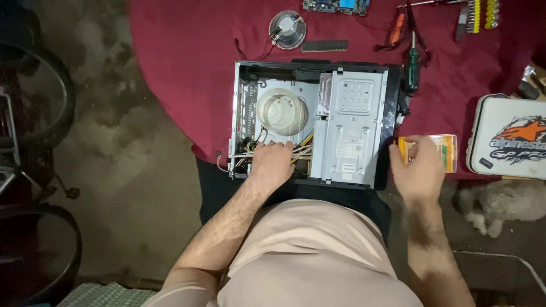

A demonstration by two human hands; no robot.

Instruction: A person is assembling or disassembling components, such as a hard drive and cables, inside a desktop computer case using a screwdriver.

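Note:
An open silver desktop computer case (355,113) lies flat on a dark red tablecloth (187,62). Inside it a white round fan shroud (282,111) sits at the left and a metal drive cage fills the right. My left hand (274,162) reaches into the case's near left corner, fingers down among a bundle of yellow and white cables (303,149). My right hand (420,165) rests on a small clear plastic box (446,150) with orange and green contents, just right of the case.
At the table's far side lie a round cooler (287,29), a memory stick (325,45), a circuit board (336,5), a green-handled screwdriver (412,68), an orange-handled tool (397,29) and a bit set (480,14). A white pouch (507,136) sits right. Wheels (34,96) stand left.

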